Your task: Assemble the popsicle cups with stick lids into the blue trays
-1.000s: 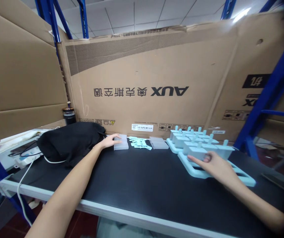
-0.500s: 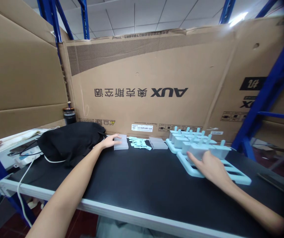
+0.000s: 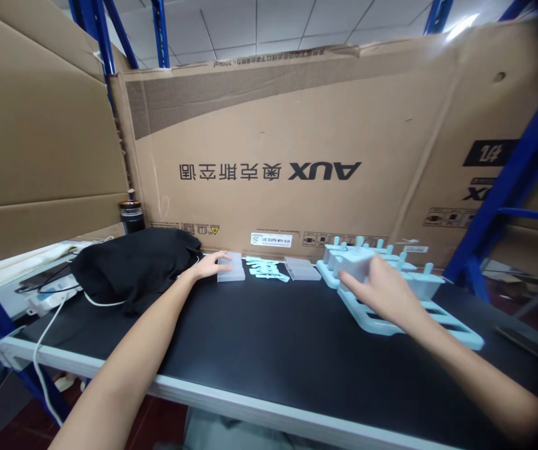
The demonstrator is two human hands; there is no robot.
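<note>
At the right, my right hand [image 3: 381,287] grips a pale blue popsicle mold [image 3: 354,265] with a stick on top, lifted over the light blue rack [image 3: 372,325]. Several other molds with sticks stand in the rack behind and right of the hand. My left hand [image 3: 210,265] rests with its fingers apart on a clear plastic box [image 3: 232,269] near the back of the table. Several light blue sticks [image 3: 266,269] lie in a loose pile between that box and a second clear box [image 3: 301,269].
A black cloth [image 3: 132,269] is bunched at the left, with a dark jar [image 3: 132,217] behind it. White cables hang over the table's front edge [image 3: 250,395]. Cardboard [image 3: 259,125] walls the back. A dark flat object [image 3: 525,344] lies far right.
My right hand has moved left and a little up with the mold, away from the front row of the rack. My left hand has stayed at the clear box.
</note>
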